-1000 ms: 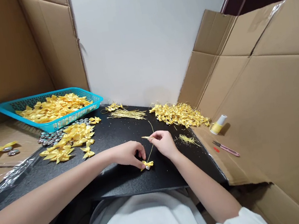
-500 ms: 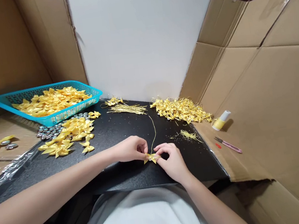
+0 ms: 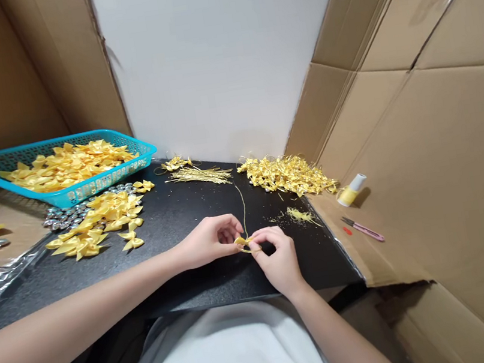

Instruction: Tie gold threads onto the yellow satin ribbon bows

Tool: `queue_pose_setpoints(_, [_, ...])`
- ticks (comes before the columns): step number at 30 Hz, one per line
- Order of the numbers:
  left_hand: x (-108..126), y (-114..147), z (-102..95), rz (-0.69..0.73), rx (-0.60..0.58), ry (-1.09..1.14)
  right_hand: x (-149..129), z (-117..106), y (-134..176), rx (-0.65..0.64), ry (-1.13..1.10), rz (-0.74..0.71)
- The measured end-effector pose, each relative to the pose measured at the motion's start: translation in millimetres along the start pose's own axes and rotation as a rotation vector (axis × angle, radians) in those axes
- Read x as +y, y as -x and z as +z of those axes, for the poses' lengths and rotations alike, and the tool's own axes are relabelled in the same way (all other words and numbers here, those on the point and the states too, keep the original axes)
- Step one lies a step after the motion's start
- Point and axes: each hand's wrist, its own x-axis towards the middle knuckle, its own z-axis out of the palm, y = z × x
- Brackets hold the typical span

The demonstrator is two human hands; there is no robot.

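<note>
Near the front of the black tabletop, my left hand pinches a small yellow ribbon bow between thumb and fingers. My right hand is closed at the bow's other side, its thumb and forefinger pressed together on the bow and thin cord. From the bow a gold cord runs away across the table toward a bundle of cut gold cords. A short loop of the cord curves below the bow between my hands. The fingertips partly cover the bow.
At the left a turquoise basket holds many yellow bows, with loose bows and silver beads before it. A heap of corded bows lies at the back right. Cord scraps, a thread spool and pink snips lie rightward.
Both hands have lifted slightly with the bow, which has turned from facing up to a narrower view. A cord loop now shows beneath it. The whole view has shifted a little.
</note>
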Motion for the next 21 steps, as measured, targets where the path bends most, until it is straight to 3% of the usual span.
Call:
queue_pose_setpoints(5, [-0.4,-0.3,6.0,-0.042,0.012,-0.061,-3.1,0.8,-0.6,0.012,0.007,-0.017])
queue_pose_setpoints(21, [3.0,2.8,8.7,0.065,0.050,-0.276,-2.3,2.1,-2.0,0.025,0.023,-0.042])
